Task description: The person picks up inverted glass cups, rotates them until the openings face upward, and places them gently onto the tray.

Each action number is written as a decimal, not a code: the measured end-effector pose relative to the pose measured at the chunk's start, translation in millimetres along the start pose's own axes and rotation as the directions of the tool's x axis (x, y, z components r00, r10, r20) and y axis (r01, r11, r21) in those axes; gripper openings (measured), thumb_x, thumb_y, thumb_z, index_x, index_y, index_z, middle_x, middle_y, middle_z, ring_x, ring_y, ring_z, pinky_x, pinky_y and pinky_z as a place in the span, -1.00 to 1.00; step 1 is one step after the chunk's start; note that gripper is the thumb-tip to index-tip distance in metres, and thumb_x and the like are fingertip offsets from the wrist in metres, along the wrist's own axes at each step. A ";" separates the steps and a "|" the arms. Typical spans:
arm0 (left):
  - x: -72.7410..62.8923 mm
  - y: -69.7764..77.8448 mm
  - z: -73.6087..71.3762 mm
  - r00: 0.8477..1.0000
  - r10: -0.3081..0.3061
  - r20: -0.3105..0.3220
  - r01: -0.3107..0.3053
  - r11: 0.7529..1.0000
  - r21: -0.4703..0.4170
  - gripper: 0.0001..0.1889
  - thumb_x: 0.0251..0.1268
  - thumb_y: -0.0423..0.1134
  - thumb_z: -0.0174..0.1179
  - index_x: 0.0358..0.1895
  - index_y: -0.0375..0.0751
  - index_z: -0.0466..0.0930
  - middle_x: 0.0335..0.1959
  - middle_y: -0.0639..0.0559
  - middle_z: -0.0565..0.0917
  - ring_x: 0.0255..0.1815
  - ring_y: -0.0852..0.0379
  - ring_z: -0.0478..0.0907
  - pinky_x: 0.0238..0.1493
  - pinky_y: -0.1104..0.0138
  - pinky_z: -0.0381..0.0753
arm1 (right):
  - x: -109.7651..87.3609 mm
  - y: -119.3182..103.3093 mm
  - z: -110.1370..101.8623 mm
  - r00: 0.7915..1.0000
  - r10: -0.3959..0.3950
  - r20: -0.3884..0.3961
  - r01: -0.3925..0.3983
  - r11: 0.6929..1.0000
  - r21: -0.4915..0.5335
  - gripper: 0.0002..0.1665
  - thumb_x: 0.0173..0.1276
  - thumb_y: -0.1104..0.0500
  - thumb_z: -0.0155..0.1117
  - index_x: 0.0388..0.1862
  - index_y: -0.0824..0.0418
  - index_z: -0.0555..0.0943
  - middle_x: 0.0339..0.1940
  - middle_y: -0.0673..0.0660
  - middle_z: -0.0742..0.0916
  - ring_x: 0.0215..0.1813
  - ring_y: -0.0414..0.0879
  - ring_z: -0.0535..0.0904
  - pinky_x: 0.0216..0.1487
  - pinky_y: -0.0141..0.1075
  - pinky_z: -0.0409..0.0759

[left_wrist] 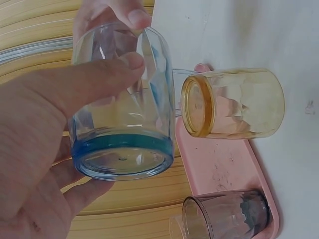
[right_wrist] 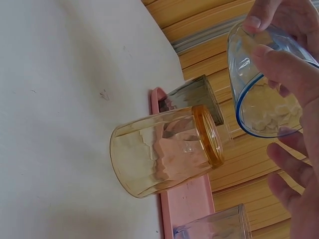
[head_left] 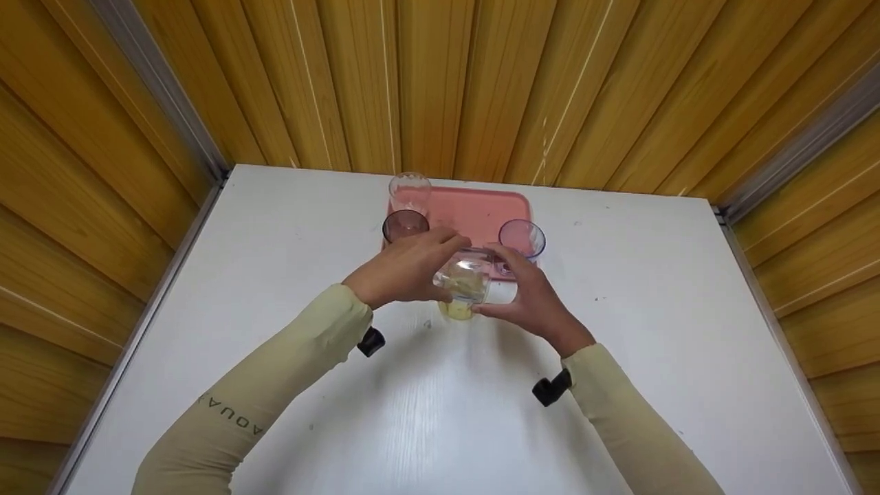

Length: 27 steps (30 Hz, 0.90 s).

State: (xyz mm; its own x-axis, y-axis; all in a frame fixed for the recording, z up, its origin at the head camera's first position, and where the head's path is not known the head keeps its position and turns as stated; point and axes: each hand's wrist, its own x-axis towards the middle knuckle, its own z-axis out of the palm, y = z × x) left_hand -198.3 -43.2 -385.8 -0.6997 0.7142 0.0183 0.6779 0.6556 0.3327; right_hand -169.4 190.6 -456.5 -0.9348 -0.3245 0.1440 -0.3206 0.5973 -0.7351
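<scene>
Both hands hold one clear blue-tinted glass (head_left: 462, 275) above the near edge of the tray. It lies tilted on its side. My left hand (head_left: 411, 267) grips it at the base end, thumb across its wall (left_wrist: 122, 117). My right hand (head_left: 533, 295) holds the mouth end, where the blue rim (right_wrist: 244, 119) shows, with thumb on the wall and fingers curved round the opening. Just below the held glass, an amber glass (right_wrist: 167, 152) stands upside down on the table, its thick base up; in the head view it is mostly hidden.
A pink tray (head_left: 481, 210) lies near the back of the white table (head_left: 309, 220). On it stand a dark smoky glass (head_left: 405, 225) and a clear glass (head_left: 410, 192) at left, and a blue-rimmed glass (head_left: 522, 237) at right. Wood-patterned panels (head_left: 440, 82) rise behind.
</scene>
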 end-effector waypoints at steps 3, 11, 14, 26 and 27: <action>-0.1 0.7 0.5 1.000 0.001 -0.010 -0.001 1.000 0.020 -0.17 -0.08 -0.04 0.52 0.34 0.07 0.33 0.24 0.08 0.47 0.17 0.11 0.51 0.21 0.12 0.58 | -0.4 0.4 0.0 1.000 -0.016 -0.003 0.016 1.000 -0.002 0.11 -0.09 -0.16 0.59 0.44 -0.20 0.21 0.28 -0.12 0.49 0.28 -0.16 0.42 0.39 -0.01 0.41; -1.3 -0.9 -0.2 1.000 -0.005 -0.002 0.005 1.000 0.012 -0.16 -0.06 -0.04 0.51 0.36 0.03 0.31 0.27 0.05 0.45 0.24 0.07 0.48 0.28 0.06 0.51 | -0.5 -0.8 -0.1 1.000 0.008 0.025 -0.010 0.997 0.073 0.21 -0.07 -0.15 0.58 0.52 -0.18 0.11 0.35 -0.04 0.45 0.31 -0.06 0.44 0.31 -0.01 0.50; -0.8 -1.0 -0.6 1.000 -0.006 -0.009 0.006 1.000 -0.007 -0.17 -0.07 -0.06 0.52 0.35 0.04 0.32 0.26 0.06 0.46 0.25 0.07 0.47 0.29 0.05 0.50 | -0.1 -1.5 0.1 0.999 0.022 0.025 -0.025 0.992 0.120 0.17 0.00 -0.11 0.56 0.52 -0.20 0.09 0.33 -0.03 0.45 0.31 -0.04 0.44 0.31 -0.01 0.50; -1.2 -3.2 1.3 0.996 0.032 -0.083 -0.029 0.999 0.039 -0.21 -0.09 -0.03 0.52 0.29 0.02 0.34 0.14 0.10 0.52 0.11 0.16 0.51 0.21 0.19 0.56 | 1.2 -5.1 0.3 0.997 0.075 0.022 -0.078 0.947 0.310 -0.02 0.27 0.13 0.37 0.55 -0.11 0.06 0.46 0.07 0.35 0.42 0.05 0.37 0.37 -0.06 0.44; -1.0 -3.2 1.2 0.996 0.031 -0.083 -0.028 0.999 0.037 -0.20 -0.09 -0.03 0.52 0.29 0.03 0.34 0.15 0.10 0.52 0.12 0.16 0.50 0.22 0.19 0.56 | 1.0 -7.9 -0.9 0.996 0.082 0.025 -0.086 0.946 0.313 -0.03 0.28 0.13 0.36 0.55 -0.09 0.06 0.47 0.09 0.34 0.43 0.06 0.36 0.37 -0.06 0.44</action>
State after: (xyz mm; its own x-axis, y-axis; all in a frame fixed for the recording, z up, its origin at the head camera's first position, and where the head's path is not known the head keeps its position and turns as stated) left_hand -199.4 -45.7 -388.0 -0.6948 0.7113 0.1066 0.7049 0.6441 0.2970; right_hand -168.0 186.1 -449.9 -0.9539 -0.2927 0.0666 -0.1755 0.3637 -0.9148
